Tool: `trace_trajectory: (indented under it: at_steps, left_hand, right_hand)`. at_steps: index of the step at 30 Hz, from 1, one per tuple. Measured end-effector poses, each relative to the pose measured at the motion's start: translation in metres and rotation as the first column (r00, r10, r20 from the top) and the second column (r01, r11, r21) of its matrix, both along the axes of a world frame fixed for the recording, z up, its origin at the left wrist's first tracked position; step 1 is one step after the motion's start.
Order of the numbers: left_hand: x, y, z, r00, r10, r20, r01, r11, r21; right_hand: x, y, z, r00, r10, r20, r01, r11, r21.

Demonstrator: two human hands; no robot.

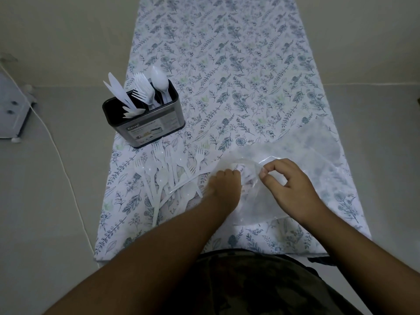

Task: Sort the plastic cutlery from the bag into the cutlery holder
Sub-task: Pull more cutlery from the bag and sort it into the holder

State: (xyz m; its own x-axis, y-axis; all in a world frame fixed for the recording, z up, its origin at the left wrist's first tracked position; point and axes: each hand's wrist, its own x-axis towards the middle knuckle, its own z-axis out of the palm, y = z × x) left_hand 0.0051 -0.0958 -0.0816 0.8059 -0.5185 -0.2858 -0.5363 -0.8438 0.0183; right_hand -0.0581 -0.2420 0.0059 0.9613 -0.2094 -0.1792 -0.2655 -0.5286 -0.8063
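Observation:
A clear plastic bag [302, 155] lies at the right of the floral cloth. My right hand [288, 185] pinches the bag's open edge. My left hand [225, 185] reaches into the bag's mouth, fingers closed around white cutlery inside; exactly which piece is hidden. A loose pile of white forks and spoons [168, 178] lies on the cloth left of my left hand. The dark metal cutlery holder [145, 123] stands at the cloth's left edge, with knives, forks and spoons upright in separate sections.
The floral cloth [227, 76] covers a narrow table that runs away from me. A white cable [63, 164] and a grey-blue object [11, 110] lie on the floor to the left.

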Motion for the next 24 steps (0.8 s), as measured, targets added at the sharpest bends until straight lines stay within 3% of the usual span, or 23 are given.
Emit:
trace_trajectory:
  at_steps: [10, 18, 24]
  left_hand:
    - [0.0, -0.006, 0.014, 0.993, -0.022, -0.114, 0.027, 0.999, 0.039]
    - [-0.011, 0.019, 0.037, 0.885, 0.14, -0.444, -0.253, 0.945, -0.206]
    - [-0.041, 0.088, 0.039, 0.838, 0.219, -0.5, -0.401, 0.869, -0.291]
  right_hand:
    - [0.005, -0.003, -0.004, 1.0, 0.0, -0.007, 0.0, 1.0, 0.011]
    - [0.007, -0.01, -0.008, 0.998, 0.054, 0.021, -0.053, 0.998, -0.016]
    - [0.017, -0.019, -0.022, 0.993, 0.116, -0.006, -0.116, 0.989, -0.089]
